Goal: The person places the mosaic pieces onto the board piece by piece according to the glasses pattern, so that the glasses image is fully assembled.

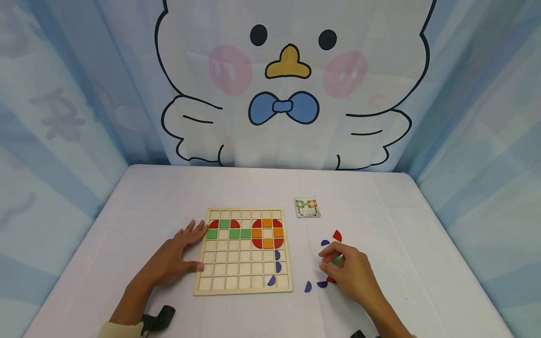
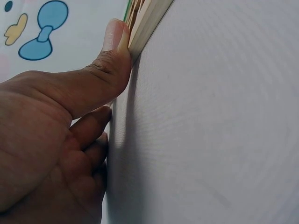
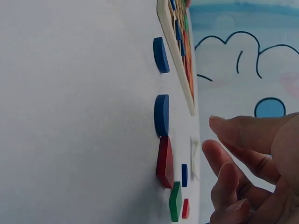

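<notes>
The board (image 1: pixel 245 257) looks like matt wood, the curtain (image 1: pixel 287 145) smooth cloth.

The left hand (image 2: pixel 51 135) fills nine o'clock, its thumb (image 2: pixel 110 60) angled toward eleven — the tip against the edge of a pale wooden board (image 2: pixel 150 27) at twelve. Fingers (image 2: pixel 91 125) sit below the thumb. White tabletop (image 2: pixel 224 112) spreads across three, a soft shadow (image 2: pixel 128 182) falls near six-thirty — and a printed blue bow (image 2: pixel 45 33) shows at ten.

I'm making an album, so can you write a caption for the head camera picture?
Left hand touches the wooden board while the right hand hovers over colorful pieces.
</notes>
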### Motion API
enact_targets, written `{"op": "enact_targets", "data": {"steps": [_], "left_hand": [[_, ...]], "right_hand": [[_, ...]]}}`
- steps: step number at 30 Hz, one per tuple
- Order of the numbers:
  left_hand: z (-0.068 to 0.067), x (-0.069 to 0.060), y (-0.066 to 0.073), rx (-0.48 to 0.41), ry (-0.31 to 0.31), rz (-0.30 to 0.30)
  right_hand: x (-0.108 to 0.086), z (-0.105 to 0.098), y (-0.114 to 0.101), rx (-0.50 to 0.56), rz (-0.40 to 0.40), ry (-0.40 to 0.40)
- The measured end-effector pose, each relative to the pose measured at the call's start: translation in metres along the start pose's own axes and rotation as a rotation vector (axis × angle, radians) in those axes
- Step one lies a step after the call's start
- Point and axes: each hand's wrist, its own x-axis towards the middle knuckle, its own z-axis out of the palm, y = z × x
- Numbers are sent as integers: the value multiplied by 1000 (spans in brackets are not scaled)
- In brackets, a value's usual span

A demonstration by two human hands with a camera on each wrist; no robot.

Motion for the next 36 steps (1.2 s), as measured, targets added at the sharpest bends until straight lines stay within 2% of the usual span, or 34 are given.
{"op": "enact_targets", "data": {"steps": [6, 13, 27, 36], "left_hand": [[1, 1, -1, -4, -1, -6], [1, 1, 0, -3, 0, -4], [-1, 1, 1, -26, -10, -3], [-1, 1, 2, -19, -16, -12]], "right_hand": [[-3, -6, 15, -27, 28, -1], [-10, -8, 25, -82, 14, -23], [-12, -7, 29, -186, -42, -44], [-11, -10, 30, -206, -39, -94]]}}
